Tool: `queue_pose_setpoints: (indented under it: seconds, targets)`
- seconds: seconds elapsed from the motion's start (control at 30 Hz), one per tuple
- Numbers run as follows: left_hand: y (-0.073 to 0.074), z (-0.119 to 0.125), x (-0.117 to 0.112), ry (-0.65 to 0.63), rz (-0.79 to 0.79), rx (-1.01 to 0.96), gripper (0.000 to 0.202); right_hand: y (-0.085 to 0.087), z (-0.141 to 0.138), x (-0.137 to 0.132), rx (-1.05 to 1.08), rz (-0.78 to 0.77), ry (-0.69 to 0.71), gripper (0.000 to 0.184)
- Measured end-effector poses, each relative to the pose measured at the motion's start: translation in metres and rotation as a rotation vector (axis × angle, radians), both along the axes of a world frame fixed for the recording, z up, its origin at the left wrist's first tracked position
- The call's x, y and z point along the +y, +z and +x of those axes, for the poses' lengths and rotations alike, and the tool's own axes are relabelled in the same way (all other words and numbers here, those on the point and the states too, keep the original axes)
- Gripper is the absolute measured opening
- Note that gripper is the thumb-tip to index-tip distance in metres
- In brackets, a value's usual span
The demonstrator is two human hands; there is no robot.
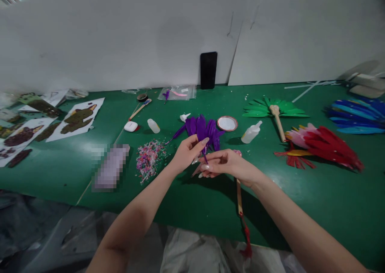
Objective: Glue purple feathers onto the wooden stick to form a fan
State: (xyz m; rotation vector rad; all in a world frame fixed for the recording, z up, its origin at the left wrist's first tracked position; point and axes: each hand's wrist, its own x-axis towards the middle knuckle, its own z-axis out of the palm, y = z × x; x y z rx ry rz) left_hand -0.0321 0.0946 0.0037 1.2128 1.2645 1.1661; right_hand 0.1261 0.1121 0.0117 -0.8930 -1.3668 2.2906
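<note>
Purple feathers point(198, 126) in left hand's point(186, 153) and right hand's point(233, 165) pinched fingers point(198, 148), near red-rimmed dish point(227, 130), white inside.

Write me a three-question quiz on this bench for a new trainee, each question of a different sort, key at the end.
1. What colour are the feathers that the left hand holds: (a) green, (b) purple, (c) red?
2. True or false: the black phone stands on end against the white wall.
3. Fill the gap: as seen in the picture, the pile of coloured bits lies to the ____ of the left hand.

Key:
1: b
2: true
3: left
</note>
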Motion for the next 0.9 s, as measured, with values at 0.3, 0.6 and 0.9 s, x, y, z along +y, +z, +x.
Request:
queue_pose_setpoints:
  seconds: [0.3,0.6,0.9]
  targets:
    - [0.0029,0.0031,-0.0039,-0.052,-0.007,-0.015,0.035,0.0026,0.0004,-0.0009,0.0,-0.024,0.023,0.03]
    - [0.0028,0.0024,-0.0032,-0.028,-0.007,0.0,0.036,-0.0026,0.0012,-0.0002,0.054,-0.034,0.059,0.036]
    - [0.0024,0.0022,-0.0032,-0.032,0.0,-0.028,0.035,0.0029,-0.0003,-0.0016,-0.005,-0.002,0.048,0.028]
